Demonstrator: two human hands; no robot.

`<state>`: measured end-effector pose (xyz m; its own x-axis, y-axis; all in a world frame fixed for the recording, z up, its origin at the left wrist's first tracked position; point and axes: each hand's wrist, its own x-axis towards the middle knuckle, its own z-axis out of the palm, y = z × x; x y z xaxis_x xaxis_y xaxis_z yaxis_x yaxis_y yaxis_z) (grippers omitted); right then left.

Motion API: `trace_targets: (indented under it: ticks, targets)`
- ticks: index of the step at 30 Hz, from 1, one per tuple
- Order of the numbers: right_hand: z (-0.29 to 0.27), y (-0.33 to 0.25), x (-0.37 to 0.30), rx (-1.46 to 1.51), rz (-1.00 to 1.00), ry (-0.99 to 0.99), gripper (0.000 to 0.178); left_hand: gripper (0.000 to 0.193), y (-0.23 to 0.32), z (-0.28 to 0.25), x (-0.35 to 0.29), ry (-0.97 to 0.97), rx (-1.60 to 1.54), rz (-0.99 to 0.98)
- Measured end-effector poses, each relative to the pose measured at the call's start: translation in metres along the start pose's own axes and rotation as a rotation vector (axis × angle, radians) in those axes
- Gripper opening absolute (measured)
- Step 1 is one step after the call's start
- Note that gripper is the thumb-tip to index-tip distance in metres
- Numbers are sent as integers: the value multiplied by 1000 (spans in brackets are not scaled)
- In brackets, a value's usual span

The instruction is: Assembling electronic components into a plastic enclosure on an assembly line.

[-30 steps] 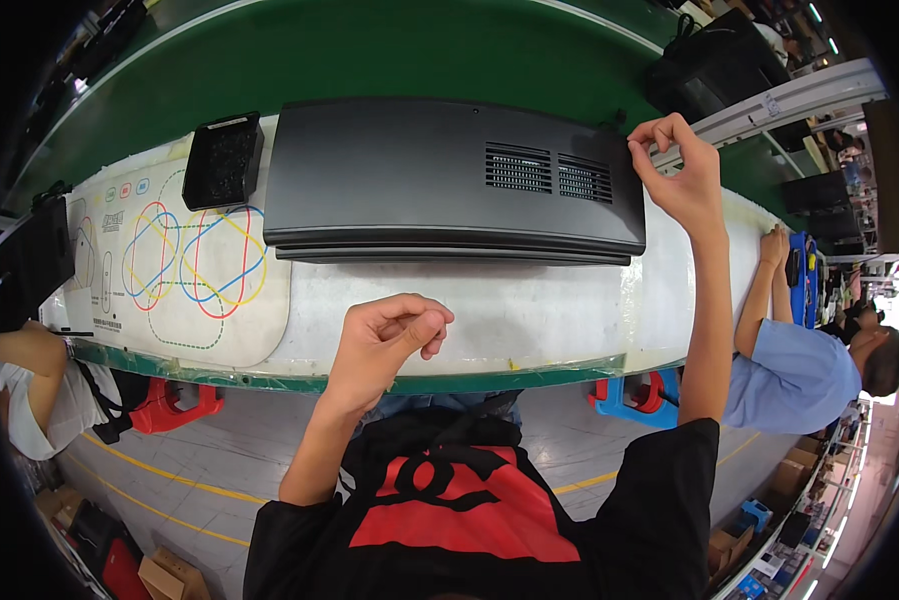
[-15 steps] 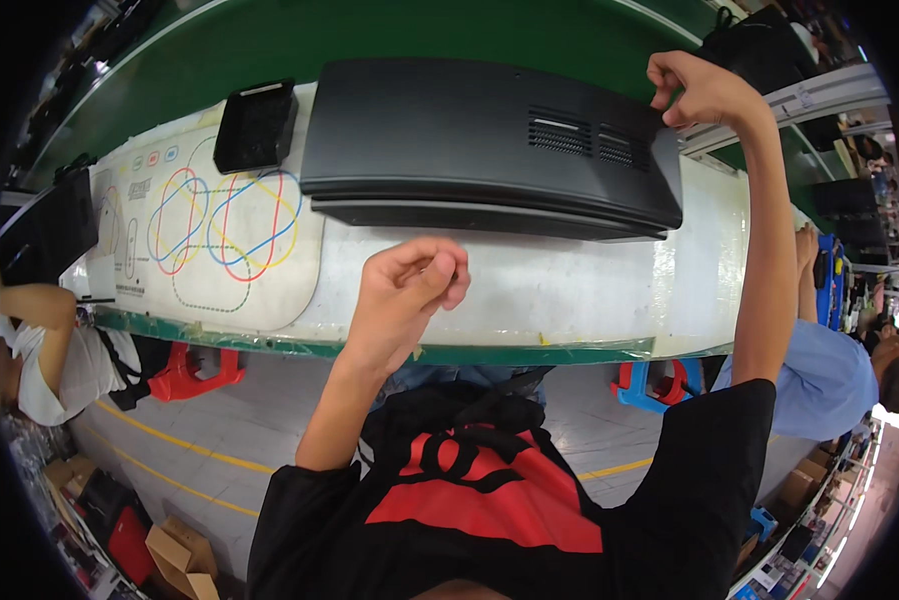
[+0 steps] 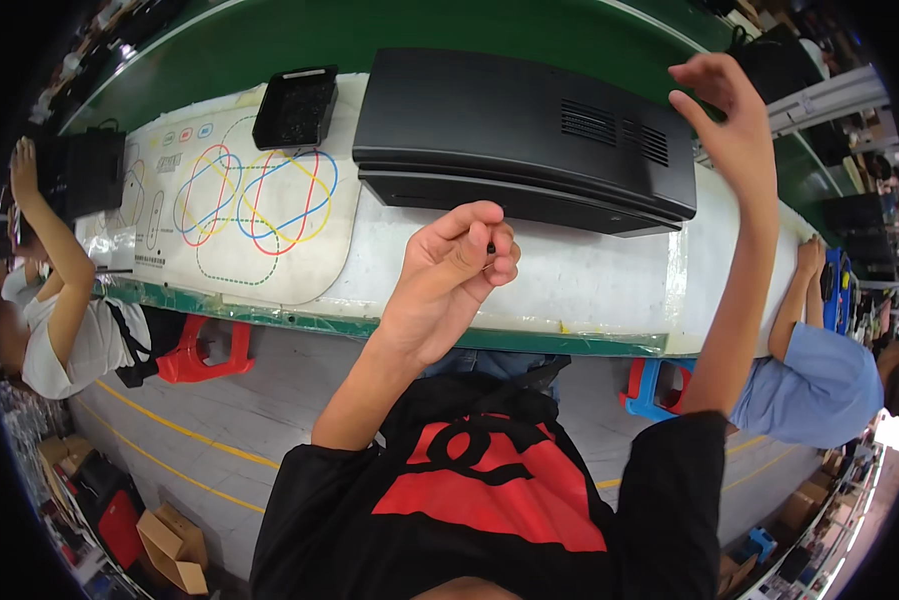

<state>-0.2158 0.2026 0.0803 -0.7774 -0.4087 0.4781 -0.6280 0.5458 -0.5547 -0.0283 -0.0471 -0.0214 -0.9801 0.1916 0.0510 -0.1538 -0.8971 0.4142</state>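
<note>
A large black casing [image 3: 509, 110] with slotted vents lies across the white worktop [image 3: 529, 290]. Just in front of its near edge is my left hand [image 3: 454, 265], fingers curled in a pinch. Between those fingertips shows a small black piece [image 3: 491, 248], too small to name. Beyond the casing's right end, my right hand [image 3: 729, 115] is raised, its thumb and fingers spread and slightly blurred. Nothing shows in it.
A black open tray [image 3: 296, 108] sits left of the casing, at the edge of a mat [image 3: 269, 270] with coloured loops. Co-workers sit at both sides, one in a white shirt [image 3: 64, 345], one in a blue shirt [image 3: 814, 385]. Red stools [image 3: 207, 355] stand under the bench.
My right hand has gone from curled fingers to spread ones. My left hand is nearer the casing's front edge, and the black piece now shows in it. The whole view has shifted.
</note>
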Motion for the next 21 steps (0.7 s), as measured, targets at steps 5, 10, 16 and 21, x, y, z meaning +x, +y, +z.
trace_targets:
  ticks: [5,10,16,21]
  targets:
    - [52,-108,-72,330,-241,64,30,30,-6,-6,11,-91,-71,-12]
    - [78,-122,-85,215,-324,41,32,33,-7,3,8,36,61,-21]
    - [89,-120,-81,154,-350,21,32,34,-4,-3,11,48,27,-63]
    - [95,-118,-74,180,-318,18,32,32,-3,-8,17,84,-46,-67]
